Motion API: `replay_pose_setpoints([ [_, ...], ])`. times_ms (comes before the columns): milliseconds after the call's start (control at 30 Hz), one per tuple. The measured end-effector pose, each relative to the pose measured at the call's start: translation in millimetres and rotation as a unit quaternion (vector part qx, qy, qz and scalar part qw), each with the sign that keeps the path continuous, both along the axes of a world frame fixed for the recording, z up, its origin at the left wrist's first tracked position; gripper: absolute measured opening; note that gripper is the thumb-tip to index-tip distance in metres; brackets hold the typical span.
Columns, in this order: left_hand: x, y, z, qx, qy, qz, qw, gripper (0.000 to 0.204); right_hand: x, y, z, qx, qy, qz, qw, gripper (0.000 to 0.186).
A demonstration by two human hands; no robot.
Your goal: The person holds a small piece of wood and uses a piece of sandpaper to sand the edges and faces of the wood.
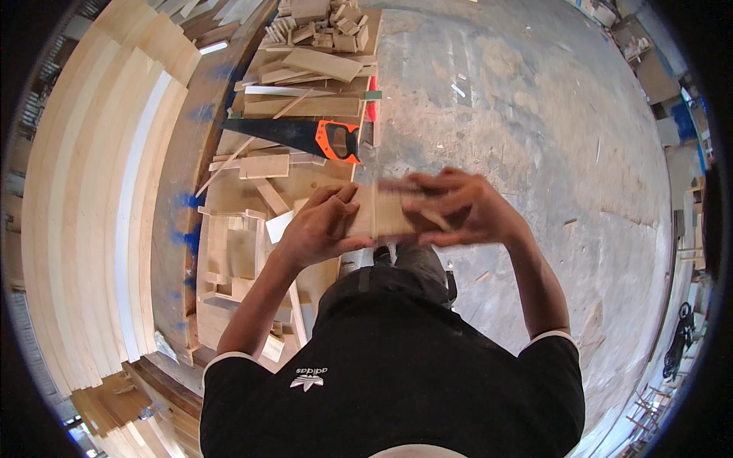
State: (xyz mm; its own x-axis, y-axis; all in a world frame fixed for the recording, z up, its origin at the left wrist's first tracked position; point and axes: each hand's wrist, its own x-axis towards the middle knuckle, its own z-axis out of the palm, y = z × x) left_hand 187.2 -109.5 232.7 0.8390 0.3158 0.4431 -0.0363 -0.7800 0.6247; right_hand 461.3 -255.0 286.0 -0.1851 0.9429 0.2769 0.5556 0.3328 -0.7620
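Observation:
In front of my body, my left hand (314,229) closes its thumb and fingers on a small flat wooden block (365,212). Against this block's right edge sits a second light wooden piece (394,214), with a thin line between the two; whether they are joined I cannot tell. My right hand (469,206) grips the second piece from its right side, fingers along the far edge and thumb along the near one. Motion smears the right fingers and part of the wood. Beyond my left hand, a handsaw (336,142) with an orange and black handle lies on the wooden bench.
Stacked planks (305,66) and small offcuts (336,29) cover the bench's far end. A box-like wooden frame (233,252) stands left of my left forearm. Wide pale boards (92,191) lie farther left. On the right stretches a worn concrete floor (527,122) with scattered chips.

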Motion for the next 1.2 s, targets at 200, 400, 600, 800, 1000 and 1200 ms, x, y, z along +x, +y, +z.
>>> replay_pose_setpoints([
  [200,4.1,-8.1,-17.4,-0.281,-0.035,0.013,0.959,0.074,4.7,1.0,-4.0,-0.096,0.317,-0.143,0.933,0.065],
  [400,29.5,-29.9,-35.3,-0.507,-0.148,0.016,0.849,0.082,-64.0,-10.3,5.5,-0.009,-0.017,-0.127,0.992,0.055],
  [600,41.3,-48.1,-37.1,-0.522,-0.132,0.052,0.841,0.073,-56.3,11.2,-38.7,-0.013,-0.054,-0.267,0.962,0.056],
  [800,50.1,-63.7,-50.0,-0.561,-0.196,0.083,0.800,0.072,-105.3,-23.0,-31.4,0.197,0.044,-0.223,0.954,0.062],
  [1000,44.5,-80.3,-57.6,-0.528,-0.195,0.069,0.824,0.070,-87.6,-8.8,-66.3,-0.026,0.073,-0.323,0.943,0.048],
  [1200,27.4,-71.0,-59.3,-0.520,-0.130,0.053,0.842,0.063,-102.9,-19.6,-38.2,0.184,0.062,-0.229,0.954,0.045],
])
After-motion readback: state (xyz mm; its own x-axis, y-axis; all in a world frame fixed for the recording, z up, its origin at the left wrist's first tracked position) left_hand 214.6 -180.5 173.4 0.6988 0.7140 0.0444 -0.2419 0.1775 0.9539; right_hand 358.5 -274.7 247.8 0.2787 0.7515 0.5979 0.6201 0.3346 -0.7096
